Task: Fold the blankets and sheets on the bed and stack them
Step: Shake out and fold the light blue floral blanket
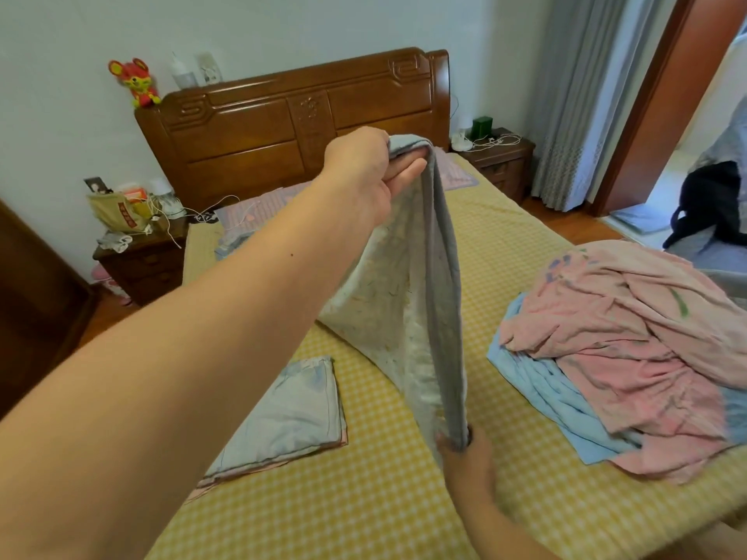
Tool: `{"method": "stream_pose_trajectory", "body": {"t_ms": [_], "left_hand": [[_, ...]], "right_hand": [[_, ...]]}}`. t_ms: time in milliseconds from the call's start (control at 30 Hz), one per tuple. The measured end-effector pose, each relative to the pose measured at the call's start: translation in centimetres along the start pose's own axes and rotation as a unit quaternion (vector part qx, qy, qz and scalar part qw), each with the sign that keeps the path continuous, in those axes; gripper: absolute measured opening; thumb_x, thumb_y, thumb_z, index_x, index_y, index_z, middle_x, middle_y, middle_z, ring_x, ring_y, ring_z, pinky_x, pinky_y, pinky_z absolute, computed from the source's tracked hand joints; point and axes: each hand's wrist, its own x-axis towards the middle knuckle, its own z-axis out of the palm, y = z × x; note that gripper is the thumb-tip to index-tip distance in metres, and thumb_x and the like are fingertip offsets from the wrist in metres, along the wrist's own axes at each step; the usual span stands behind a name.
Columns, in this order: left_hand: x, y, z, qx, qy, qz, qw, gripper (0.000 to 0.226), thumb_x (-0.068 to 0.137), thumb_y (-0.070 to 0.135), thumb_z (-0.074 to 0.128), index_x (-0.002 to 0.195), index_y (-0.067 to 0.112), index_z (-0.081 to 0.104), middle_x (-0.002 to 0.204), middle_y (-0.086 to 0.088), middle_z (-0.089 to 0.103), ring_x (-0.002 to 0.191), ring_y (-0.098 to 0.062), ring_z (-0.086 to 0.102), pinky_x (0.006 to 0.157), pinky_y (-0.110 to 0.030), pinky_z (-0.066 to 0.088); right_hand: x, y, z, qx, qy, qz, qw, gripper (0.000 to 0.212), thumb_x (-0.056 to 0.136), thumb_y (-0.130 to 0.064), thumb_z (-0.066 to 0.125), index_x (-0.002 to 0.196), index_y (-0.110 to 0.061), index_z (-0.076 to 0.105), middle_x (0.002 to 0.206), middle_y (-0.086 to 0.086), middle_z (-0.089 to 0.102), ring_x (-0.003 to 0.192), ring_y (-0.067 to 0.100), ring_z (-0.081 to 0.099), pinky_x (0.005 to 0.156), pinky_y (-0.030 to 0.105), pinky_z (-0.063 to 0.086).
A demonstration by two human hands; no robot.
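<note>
A pale grey-blue patterned blanket [408, 301] is stretched up off the bed. My left hand [374, 171] grips its top edge, held high toward the headboard. Lower down and nearer to me, my right hand [465, 450] pinches the blanket's bottom edge just above the mattress. One folded light-blue sheet [295, 414] lies flat on the yellow checked bed [364, 511] at the left. To the right sits a crumpled heap of pink blanket [630, 329] lying over a light-blue one [537, 386].
The wooden headboard [299, 119] stands at the far end with pillows [258, 212] below it. Nightstands stand on either side, the left nightstand [141, 256] cluttered with cables. A curtain [582, 115] and an open doorway are at the right.
</note>
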Motion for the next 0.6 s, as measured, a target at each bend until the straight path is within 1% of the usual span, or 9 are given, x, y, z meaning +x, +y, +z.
{"method": "stream_pose_trajectory", "body": {"t_ms": [100, 167, 233, 300, 367, 433, 500, 533, 600], "left_hand": [[0.1, 0.7, -0.3, 0.005, 0.012, 0.002, 1.000, 0.008, 0.103, 0.002, 0.047, 0.107, 0.002, 0.054, 0.091, -0.024, 0.074, 0.075, -0.029, 0.078, 0.073, -0.042, 0.065], [0.3, 0.9, -0.6, 0.004, 0.020, 0.001, 1.000, 0.011, 0.102, 0.002, 0.048, 0.110, 0.001, 0.055, 0.090, -0.023, 0.074, 0.073, -0.028, 0.077, 0.072, -0.042, 0.065], [0.3, 1.1, -0.9, 0.008, 0.022, -0.003, 1.000, 0.013, 0.103, 0.003, 0.048, 0.113, 0.001, 0.055, 0.090, -0.023, 0.075, 0.074, -0.028, 0.078, 0.072, -0.042, 0.065], [0.3, 1.2, -1.1, 0.014, 0.026, -0.006, 1.000, 0.013, 0.103, 0.004, 0.048, 0.113, 0.001, 0.056, 0.092, -0.023, 0.075, 0.074, -0.028, 0.078, 0.073, -0.041, 0.065], [0.0, 1.3, -1.4, 0.024, 0.031, -0.007, 0.999, 0.014, 0.103, 0.005, 0.049, 0.114, 0.001, 0.056, 0.093, -0.023, 0.075, 0.073, -0.028, 0.078, 0.071, -0.040, 0.065], [-0.2, 1.3, -1.7, 0.037, 0.034, -0.002, 0.999, 0.015, 0.103, 0.004, 0.048, 0.116, 0.001, 0.055, 0.094, -0.022, 0.074, 0.072, -0.028, 0.077, 0.067, -0.038, 0.065], [-0.7, 1.3, -1.8, 0.072, 0.045, 0.013, 0.996, 0.015, 0.102, 0.003, 0.049, 0.116, 0.003, 0.054, 0.098, -0.021, 0.073, 0.069, -0.026, 0.077, 0.061, -0.034, 0.064], [-1.0, 1.3, -1.9, 0.106, 0.054, 0.025, 0.993, 0.015, 0.102, 0.003, 0.050, 0.116, 0.005, 0.053, 0.100, -0.021, 0.071, 0.069, -0.026, 0.077, 0.058, -0.033, 0.063], [-1.7, 1.0, -2.1, 0.169, 0.052, 0.053, 0.983, 0.025, 0.101, 0.001, 0.051, 0.125, 0.005, 0.050, 0.107, -0.021, 0.069, 0.073, -0.030, 0.077, 0.058, -0.035, 0.064]], "right_hand": [[0.3, -0.4, -2.4, 0.004, 0.012, -0.046, 0.999, 0.020, 0.085, -0.038, 0.076, 0.095, -0.031, 0.060, 0.085, -0.006, 0.067, 0.076, 0.015, 0.064, 0.063, 0.035, 0.049], [1.1, -0.1, -3.6, -0.016, 0.024, -0.058, 0.998, 0.012, 0.088, -0.036, 0.074, 0.089, -0.030, 0.063, 0.080, -0.004, 0.067, 0.074, 0.017, 0.063, 0.063, 0.036, 0.048], [2.1, 0.2, -4.7, -0.065, 0.020, -0.075, 0.995, 0.010, 0.092, -0.033, 0.069, 0.086, -0.026, 0.065, 0.076, 0.000, 0.065, 0.072, 0.019, 0.061, 0.061, 0.034, 0.046], [3.1, 0.5, -5.8, -0.139, 0.005, -0.086, 0.987, 0.016, 0.096, -0.034, 0.064, 0.087, -0.021, 0.063, 0.075, 0.001, 0.062, 0.070, 0.019, 0.058, 0.057, 0.032, 0.042], [3.9, 0.8, -7.0, -0.179, 0.007, -0.099, 0.979, 0.016, 0.097, -0.033, 0.062, 0.090, -0.019, 0.061, 0.076, 0.000, 0.059, 0.070, 0.017, 0.056, 0.059, 0.033, 0.043], [4.3, 0.9, -8.5, -0.215, 0.031, -0.117, 0.969, 0.010, 0.100, -0.026, 0.058, 0.091, -0.021, 0.059, 0.073, -0.002, 0.057, 0.067, 0.016, 0.054, 0.056, 0.032, 0.041], [4.5, 1.0, -10.2, -0.266, 0.070, -0.129, 0.953, 0.012, 0.101, -0.018, 0.053, 0.094, -0.025, 0.060, 0.068, -0.005, 0.054, 0.064, 0.018, 0.052, 0.051, 0.030, 0.037], [4.8, 1.2, -11.1, -0.290, 0.084, -0.124, 0.945, 0.015, 0.100, -0.015, 0.051, 0.098, -0.023, 0.063, 0.067, -0.005, 0.053, 0.065, 0.020, 0.052, 0.052, 0.031, 0.037], [5.6, 1.3, -12.4, -0.323, 0.061, -0.081, 0.941, 0.022, 0.097, -0.012, 0.049, 0.109, -0.019, 0.067, 0.072, -0.004, 0.056, 0.068, 0.021, 0.054, 0.059, 0.036, 0.047]]}}
